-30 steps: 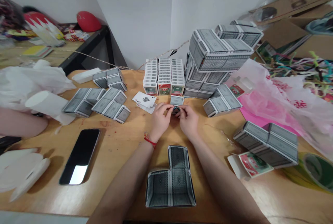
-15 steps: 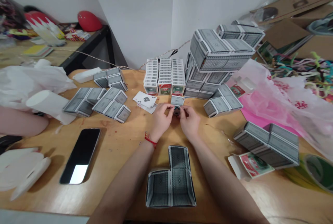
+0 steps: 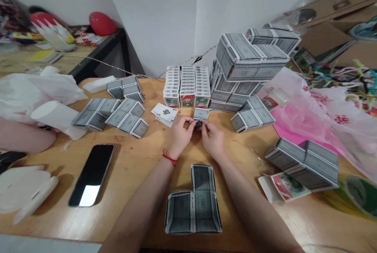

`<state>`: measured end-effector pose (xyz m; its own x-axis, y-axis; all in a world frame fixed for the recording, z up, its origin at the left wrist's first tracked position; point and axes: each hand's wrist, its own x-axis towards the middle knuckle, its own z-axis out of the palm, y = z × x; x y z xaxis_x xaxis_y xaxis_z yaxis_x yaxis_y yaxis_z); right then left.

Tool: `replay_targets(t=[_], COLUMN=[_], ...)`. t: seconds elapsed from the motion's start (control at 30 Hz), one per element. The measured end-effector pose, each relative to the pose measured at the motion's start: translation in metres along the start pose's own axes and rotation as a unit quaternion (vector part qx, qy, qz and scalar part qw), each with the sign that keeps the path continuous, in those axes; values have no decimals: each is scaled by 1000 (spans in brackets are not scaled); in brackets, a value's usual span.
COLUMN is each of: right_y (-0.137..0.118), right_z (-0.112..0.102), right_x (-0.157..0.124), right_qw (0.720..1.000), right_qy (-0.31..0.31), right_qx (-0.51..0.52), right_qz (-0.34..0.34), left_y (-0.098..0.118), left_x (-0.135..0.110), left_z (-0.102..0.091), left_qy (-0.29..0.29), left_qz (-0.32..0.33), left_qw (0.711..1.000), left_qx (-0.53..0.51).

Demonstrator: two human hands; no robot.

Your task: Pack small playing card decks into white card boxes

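Observation:
My left hand (image 3: 179, 135) and my right hand (image 3: 212, 138) meet over the middle of the wooden table (image 3: 138, 166). Both pinch a small dark grey thing (image 3: 198, 124) between their fingertips, most likely a folded playing card; most of it is hidden. Just beyond the fingers lies a grey patterned card piece (image 3: 201, 113). An ace of spades (image 3: 164, 112) lies face up to the left. Close to me sits an L-shaped open tray made of grey cards (image 3: 193, 202).
Rows of boxed card decks (image 3: 186, 86) stand at the back, beside a tall stack of card-built blocks (image 3: 244, 64). More card blocks lie left (image 3: 114, 115) and right (image 3: 306, 162). A phone (image 3: 92, 174) lies at left. Another person's arm (image 3: 23, 139) rests far left. A pink bag (image 3: 318, 115) lies right.
Both hands have shifted slightly away from me and their fingertips have closed in tighter on the small piece. Nothing else has moved.

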<state>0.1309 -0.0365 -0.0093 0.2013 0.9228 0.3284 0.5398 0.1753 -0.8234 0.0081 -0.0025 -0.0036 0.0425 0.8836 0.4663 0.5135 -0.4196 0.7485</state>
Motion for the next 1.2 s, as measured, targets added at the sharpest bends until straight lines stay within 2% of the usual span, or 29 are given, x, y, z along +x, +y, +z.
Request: replay_targets(t=[0.2, 0.43, 0.63, 0.83, 1.2], right_y=[-1, 2, 3, 1, 2], right_z=[0, 2, 3, 1, 1], right_x=[0, 0, 1, 2, 3], right_qw=[999, 999, 1000, 1000, 999], right_qy=[10, 11, 7, 10, 12], right_qx=[-10, 7, -12, -20, -42], right_qz=[-34, -31, 4, 22, 29], left_y=[1, -1, -4, 2, 2], left_x=[0, -1, -1, -3, -5], left_z=[0, 3, 2, 3, 4], left_qy=[15, 26, -5, -37, -64], left_qz=[-12, -1, 32, 65, 51], left_qw=[1000, 999, 998, 995, 996], left_qx=[11, 23, 48, 59, 33])
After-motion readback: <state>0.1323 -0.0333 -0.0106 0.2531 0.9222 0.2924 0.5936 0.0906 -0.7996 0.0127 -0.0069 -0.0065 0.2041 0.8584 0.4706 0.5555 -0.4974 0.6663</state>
